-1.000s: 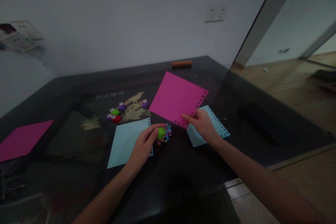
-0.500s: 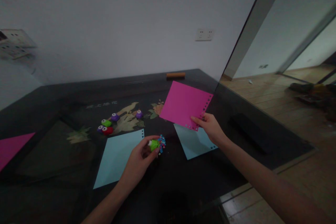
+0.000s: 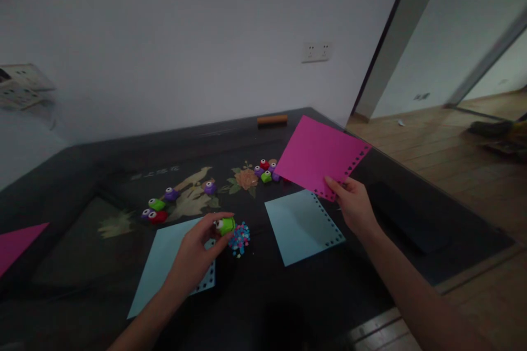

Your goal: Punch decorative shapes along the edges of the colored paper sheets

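On the table (image 3: 239, 310), confetti (image 3: 241, 237) lies between left sheet (image 3: 158, 258) and right sheet (image 3: 302, 227), punches (image 3: 157, 216) behind both

It looks like a room in a home: a plain pale wall (image 3: 185, 38) with a double socket (image 3: 317, 52), a glossy dark table (image 3: 247, 301) decorated with a rose (image 3: 246, 179) and a bird (image 3: 200, 176), and wood-look flooring (image 3: 428, 148) beyond a wall edge at the right.
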`<state>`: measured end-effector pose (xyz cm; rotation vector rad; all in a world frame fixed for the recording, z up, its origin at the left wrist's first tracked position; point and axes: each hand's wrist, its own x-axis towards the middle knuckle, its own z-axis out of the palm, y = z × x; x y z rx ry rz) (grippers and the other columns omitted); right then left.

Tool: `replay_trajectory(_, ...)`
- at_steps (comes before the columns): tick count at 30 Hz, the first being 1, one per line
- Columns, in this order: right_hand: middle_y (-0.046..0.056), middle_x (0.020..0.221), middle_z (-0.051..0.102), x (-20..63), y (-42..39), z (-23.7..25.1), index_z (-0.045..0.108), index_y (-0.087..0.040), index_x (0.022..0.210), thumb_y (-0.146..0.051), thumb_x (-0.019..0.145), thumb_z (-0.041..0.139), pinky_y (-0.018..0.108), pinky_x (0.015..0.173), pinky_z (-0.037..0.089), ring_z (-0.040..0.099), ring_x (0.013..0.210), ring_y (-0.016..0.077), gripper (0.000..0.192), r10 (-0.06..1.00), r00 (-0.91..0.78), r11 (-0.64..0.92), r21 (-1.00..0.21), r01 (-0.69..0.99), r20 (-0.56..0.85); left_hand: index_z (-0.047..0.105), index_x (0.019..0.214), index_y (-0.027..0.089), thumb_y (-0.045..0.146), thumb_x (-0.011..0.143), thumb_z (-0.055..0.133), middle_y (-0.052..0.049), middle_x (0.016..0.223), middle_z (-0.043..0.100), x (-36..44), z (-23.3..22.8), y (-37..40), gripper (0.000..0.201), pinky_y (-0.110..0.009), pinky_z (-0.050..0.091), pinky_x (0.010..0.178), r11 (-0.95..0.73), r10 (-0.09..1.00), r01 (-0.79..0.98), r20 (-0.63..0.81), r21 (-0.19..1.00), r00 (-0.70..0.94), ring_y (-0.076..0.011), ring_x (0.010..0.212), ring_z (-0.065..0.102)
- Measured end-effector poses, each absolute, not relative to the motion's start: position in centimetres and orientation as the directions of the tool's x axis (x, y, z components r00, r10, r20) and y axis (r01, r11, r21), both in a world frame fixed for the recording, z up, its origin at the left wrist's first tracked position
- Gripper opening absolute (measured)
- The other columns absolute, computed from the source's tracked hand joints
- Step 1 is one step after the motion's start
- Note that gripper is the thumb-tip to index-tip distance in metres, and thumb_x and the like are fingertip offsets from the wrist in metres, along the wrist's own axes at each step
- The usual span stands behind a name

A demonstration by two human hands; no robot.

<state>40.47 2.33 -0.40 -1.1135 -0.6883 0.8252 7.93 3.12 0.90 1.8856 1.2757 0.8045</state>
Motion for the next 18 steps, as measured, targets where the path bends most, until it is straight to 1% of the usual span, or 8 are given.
replay_trajectory(5,0.002,0.077,0.073,40.6,2.2,-0.3,0.073,-0.020,0.079,-0.033,0.060,0.081,0.032,0.077,0.052,0.065,0.071,0.0151,0.025,0.827,0.557,0.246,-0.941,-0.233,0.078,0.059,0.114,0.021,0.031,0.077,0.060,0.000,0.078,0.064,10.4,1.9,5.0,0.038,-0.028,0.047,0.065,-0.383,0.907,0.592,0.168,0.709,0.385,-0.0165,0.067,0.059)
replay_trajectory(9,0.003,0.078,0.073,40.8,2.1,-0.2,0.073,-0.020,0.079,-0.034,0.060,0.081,0.034,0.078,0.052,0.066,0.072,0.0161,0.025,0.824,0.559,0.257,-0.939,-0.230,0.089,0.063,0.106,0.017,0.027,0.074,0.062,-0.002,0.078,0.066,13.1,1.5,7.8,0.033,-0.027,0.045,0.061,-0.447,0.886,0.599,0.235,0.664,0.400,-0.0157,0.064,0.057)
replay_trajectory(12,0.004,0.081,0.074,40.9,2.1,-0.1,0.073,-0.020,0.079,-0.035,0.060,0.081,0.035,0.077,0.053,0.066,0.072,0.0168,0.026,0.821,0.564,0.257,-0.940,-0.226,0.090,0.064,0.104,0.019,0.024,0.073,0.064,-0.003,0.089,0.069,14.8,0.5,10.0,0.031,-0.027,0.047,0.066,-0.486,0.866,0.587,0.263,0.647,0.426,-0.0163,0.070,0.060)
replay_trajectory(14,0.004,0.082,0.074,41.0,2.0,-0.1,0.073,-0.019,0.080,-0.036,0.059,0.081,0.035,0.077,0.053,0.066,0.071,0.0168,0.028,0.819,0.567,0.265,-0.935,-0.234,0.091,0.065,0.103,0.018,0.022,0.072,0.065,-0.004,0.093,0.070,15.5,-0.2,11.4,0.031,-0.027,0.047,0.067,-0.496,0.861,0.589,0.273,0.638,0.429,-0.0168,0.072,0.062)
replay_trajectory(18,0.003,0.081,0.074,41.1,2.1,0.0,0.073,-0.019,0.078,-0.036,0.056,0.082,0.035,0.078,0.053,0.066,0.071,0.0165,0.029,0.818,0.568,0.286,-0.923,-0.257,0.096,0.063,0.107,0.017,0.022,0.075,0.062,-0.003,0.084,0.070,16.3,-0.5,14.2,0.032,-0.026,0.046,0.064,-0.496,0.864,0.611,0.285,0.617,0.415,-0.0170,0.069,0.063)
